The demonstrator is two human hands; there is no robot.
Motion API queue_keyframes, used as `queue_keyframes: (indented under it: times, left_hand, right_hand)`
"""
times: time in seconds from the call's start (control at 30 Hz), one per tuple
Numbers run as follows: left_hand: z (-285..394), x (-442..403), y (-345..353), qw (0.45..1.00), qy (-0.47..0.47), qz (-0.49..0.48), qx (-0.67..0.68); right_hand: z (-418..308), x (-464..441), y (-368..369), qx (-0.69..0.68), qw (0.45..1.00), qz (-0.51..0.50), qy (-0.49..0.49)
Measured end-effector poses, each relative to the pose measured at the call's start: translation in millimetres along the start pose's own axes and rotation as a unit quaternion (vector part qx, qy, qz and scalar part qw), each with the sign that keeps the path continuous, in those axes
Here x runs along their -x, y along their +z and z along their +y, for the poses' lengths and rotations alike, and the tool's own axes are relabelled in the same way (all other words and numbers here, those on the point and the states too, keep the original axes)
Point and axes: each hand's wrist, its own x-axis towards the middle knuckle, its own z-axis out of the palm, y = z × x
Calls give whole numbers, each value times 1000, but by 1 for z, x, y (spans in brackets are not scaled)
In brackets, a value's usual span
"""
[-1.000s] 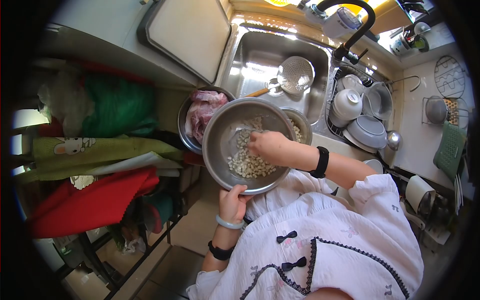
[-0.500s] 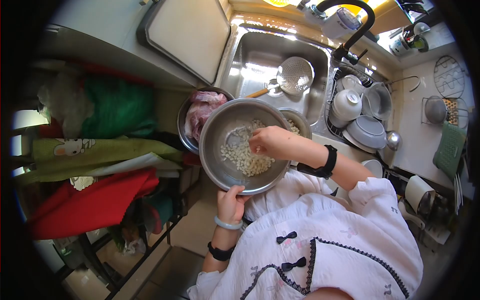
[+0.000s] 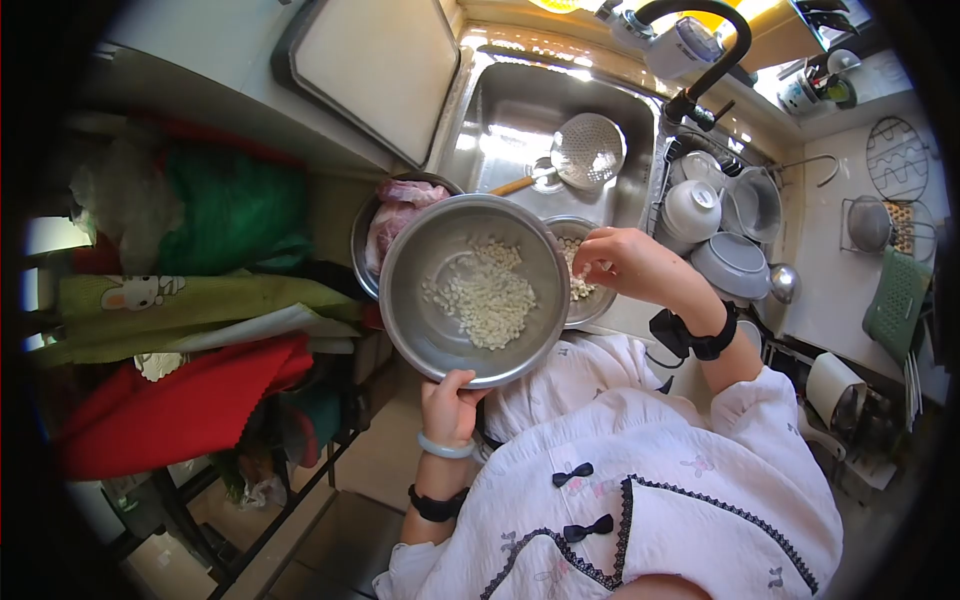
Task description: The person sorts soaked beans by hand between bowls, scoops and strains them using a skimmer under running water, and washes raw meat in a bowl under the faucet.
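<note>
My left hand (image 3: 452, 408) grips the near rim of a large metal bowl (image 3: 410, 330), thumb over the edge. Many small whitish kernels (image 3: 490, 300) lie in its bottom; I cannot tell their exact kind. To its right is a smaller metal bowl (image 3: 597, 306), partly behind the large one, with similar pale kernels (image 3: 578, 285) inside. Over this smaller bowl is my right hand (image 3: 622, 265), its fingers curled together and the tips low in the bowl. Whatever is between those fingertips is too small to make out.
Raw meat (image 3: 395, 220) fills another metal bowl (image 3: 362, 245) at the left. Behind stands a sink (image 3: 640, 150) holding a perforated skimmer (image 3: 588, 150). A dish rack with white bowls (image 3: 692, 210) is on the right. A cutting board (image 3: 380, 70) leans at the back left.
My right hand has left the large bowl and moved right to the smaller one. My left hand and the large bowl have shifted slightly left, uncovering more of the smaller bowl.
</note>
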Motion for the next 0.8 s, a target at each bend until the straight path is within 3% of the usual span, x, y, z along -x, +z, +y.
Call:
queue_keyframes:
  times: [0.1, 0.33, 0.43, 0.53, 0.63, 0.73, 0.8]
  left_hand:
    - [1, -1, -2, 1000, -4, 1, 1]
    - [6, 0, -6, 999, -35, -13, 24]
    - [5, 0, -6, 999, -46, -17, 24]
    - [5, -1, -6, 998, -45, -17, 26]
    - [1, 0, -4, 998, -30, -30, 35]
    - [2, 3, 5, 998, -21, -12, 50]
    - [1, 3, 7, 999, -25, -17, 44]
  right_hand:
    - [20, 6, 13, 99, 995, -25, -12]
    - [-19, -17, 4, 79, 994, 67, 32]
    - [-28, -36, 20, 28, 998, 53, -24]
    - [-12, -56, 56, 110, 992, 26, -52]
    - [-12, -67, 81, 236, 961, -141, 7]
    - [-28, -64, 92, 227, 961, -155, -37]
    - [-20, -66, 101, 234, 964, -106, -71]
